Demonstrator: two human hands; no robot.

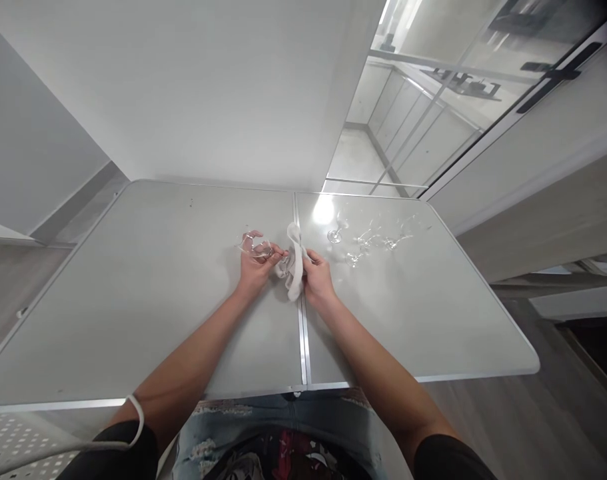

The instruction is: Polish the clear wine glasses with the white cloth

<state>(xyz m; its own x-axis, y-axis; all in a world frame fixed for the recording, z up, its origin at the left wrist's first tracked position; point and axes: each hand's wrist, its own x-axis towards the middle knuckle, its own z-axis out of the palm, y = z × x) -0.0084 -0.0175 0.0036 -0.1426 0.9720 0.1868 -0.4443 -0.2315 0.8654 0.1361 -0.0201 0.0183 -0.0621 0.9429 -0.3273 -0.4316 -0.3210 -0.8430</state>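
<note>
Over the middle of the table, my left hand (254, 268) grips a clear stemmed glass (249, 248), tilted on its side with its bowl to the left. Its fingers close on the glass near the stem. A white cloth (295, 267) is bunched at the foot end of the glass, and my right hand (319, 275) pinches the cloth from the right. The cloth hides most of the foot. To the right of my right hand are several more clear glasses (335, 236), whose outlines are faint against the pale tabletop.
The pale folding table (133, 300) has a metal seam (304, 347) down its middle. A white wall (223, 100) rises behind it. On the right stands a glass-paned sliding door (433, 120) with a dark handle. A white cable (139, 420) hangs beside my left arm.
</note>
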